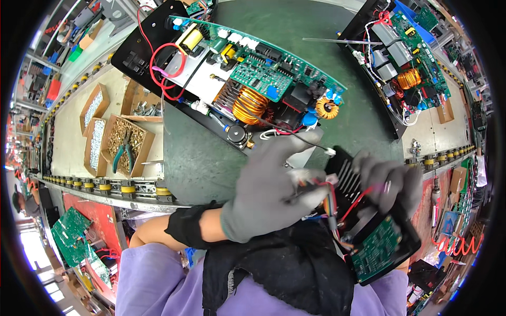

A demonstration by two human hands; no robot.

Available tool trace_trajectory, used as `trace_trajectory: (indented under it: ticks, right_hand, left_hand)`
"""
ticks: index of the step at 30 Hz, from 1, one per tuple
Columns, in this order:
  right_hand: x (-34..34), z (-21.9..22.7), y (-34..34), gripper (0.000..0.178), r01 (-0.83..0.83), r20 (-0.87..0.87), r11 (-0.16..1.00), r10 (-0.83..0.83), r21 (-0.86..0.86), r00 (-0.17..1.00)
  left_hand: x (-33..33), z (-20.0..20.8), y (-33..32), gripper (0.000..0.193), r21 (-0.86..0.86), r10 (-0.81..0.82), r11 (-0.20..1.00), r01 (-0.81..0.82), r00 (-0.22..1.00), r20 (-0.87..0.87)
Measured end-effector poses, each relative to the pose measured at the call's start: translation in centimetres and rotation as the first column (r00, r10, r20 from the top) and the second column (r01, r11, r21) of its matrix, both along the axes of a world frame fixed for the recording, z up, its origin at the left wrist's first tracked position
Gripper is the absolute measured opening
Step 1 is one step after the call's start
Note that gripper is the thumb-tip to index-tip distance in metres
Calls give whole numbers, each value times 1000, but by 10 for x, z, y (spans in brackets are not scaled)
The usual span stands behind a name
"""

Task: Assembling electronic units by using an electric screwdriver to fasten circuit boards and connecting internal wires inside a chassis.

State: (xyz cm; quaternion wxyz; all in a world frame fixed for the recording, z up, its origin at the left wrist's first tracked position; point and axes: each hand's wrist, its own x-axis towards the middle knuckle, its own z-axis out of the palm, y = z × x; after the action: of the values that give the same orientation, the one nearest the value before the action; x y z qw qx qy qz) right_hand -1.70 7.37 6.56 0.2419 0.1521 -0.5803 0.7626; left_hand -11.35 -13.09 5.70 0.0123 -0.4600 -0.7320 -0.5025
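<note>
My left hand (269,184), in a grey glove, reaches in with its thumb and fingers drawn together on a multicoloured wire bundle (331,208). Blur hides the exact hold. My right hand (392,181), also gloved and blurred, grips a black slotted panel (345,171) over my lap. Fixed to this panel is a black frame with a green circuit board (377,250). A dark cable with a white plug (330,151) runs from the large open power unit (253,79) toward the panel. That unit holds a green board, copper coils and a white plate.
On the right, a second open unit (400,63) stands on the green work surface (197,168). Cardboard trays of screws (118,139) lie at left, with green-handled pliers (124,152) on one. A roller rail (129,188) runs along the near edge. More boards (71,237) lie at lower left.
</note>
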Motion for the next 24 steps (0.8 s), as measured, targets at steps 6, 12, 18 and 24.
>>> trace_trajectory:
  ticks: [6,12,18,24]
  right_hand:
    - [-22,-29,18,36,-39,3,985,41,-169,999]
    - [-35,-35,5,38,102,128,968,-74,-227,989]
    - [-26,12,10,58,-115,90,982,129,-152,988]
    - [3,39,21,69,-181,95,979,190,-94,977]
  left_hand:
    - [-19,-7,-52,33,38,82,996,-77,985,-155]
    - [-37,-13,-77,23,99,-64,993,71,995,-74]
    - [-32,-29,-43,31,-128,-87,990,51,952,-293]
    - [-7,-43,17,22,-468,-225,884,12,888,-402]
